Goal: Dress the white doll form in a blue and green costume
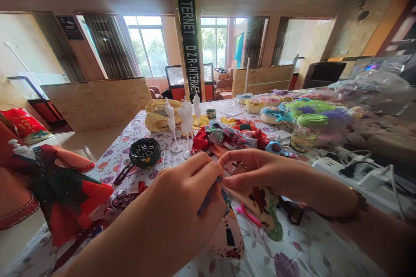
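Dark strip (205,202) held up over table (312,249) betw. both hands, prob. to steady it in clear sight; L hand (191,197) curled, fingers closed on strip; R hand (260,172) pinches its upper end, thumb to index, contact partly hidden; farther, basket (138,158) & scraps (240,137) w/in reach, prob. for handiness, then dress forms (186,119)

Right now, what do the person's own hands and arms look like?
The left hand and right hand are bare: no gloves, and no sleeves in view. The right one wears a dark, beaded-looking bracelet; none shows on the left.
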{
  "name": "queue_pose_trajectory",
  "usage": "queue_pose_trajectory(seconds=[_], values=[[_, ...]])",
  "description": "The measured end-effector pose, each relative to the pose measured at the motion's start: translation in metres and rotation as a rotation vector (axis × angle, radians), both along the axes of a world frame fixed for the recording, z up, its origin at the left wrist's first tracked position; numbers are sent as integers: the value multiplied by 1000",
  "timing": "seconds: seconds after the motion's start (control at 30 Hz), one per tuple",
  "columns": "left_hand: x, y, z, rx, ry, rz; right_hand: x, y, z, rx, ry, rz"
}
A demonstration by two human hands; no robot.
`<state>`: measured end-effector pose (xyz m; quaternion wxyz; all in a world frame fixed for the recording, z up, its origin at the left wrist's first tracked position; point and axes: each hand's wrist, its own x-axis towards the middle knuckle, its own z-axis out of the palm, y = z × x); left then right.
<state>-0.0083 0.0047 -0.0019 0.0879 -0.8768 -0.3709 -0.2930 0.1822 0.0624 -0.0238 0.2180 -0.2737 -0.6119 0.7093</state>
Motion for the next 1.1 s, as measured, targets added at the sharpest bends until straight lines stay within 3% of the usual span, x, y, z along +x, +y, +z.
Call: queue_pose_trajectory(seconds=[0.17, 0.7, 0.87, 1.1], values=[[2, 0, 2, 30, 18, 2, 0, -2, -5, 10, 74, -20], [2, 3, 1, 96, 54, -24, -1, -9, 0, 54, 77, -102], [1, 1, 0, 54, -35, -10, -2, -9, -1, 78, 65, -115], [-1, 2, 1, 71, -126, -101, -2, -4, -8, 31, 149, -88]])
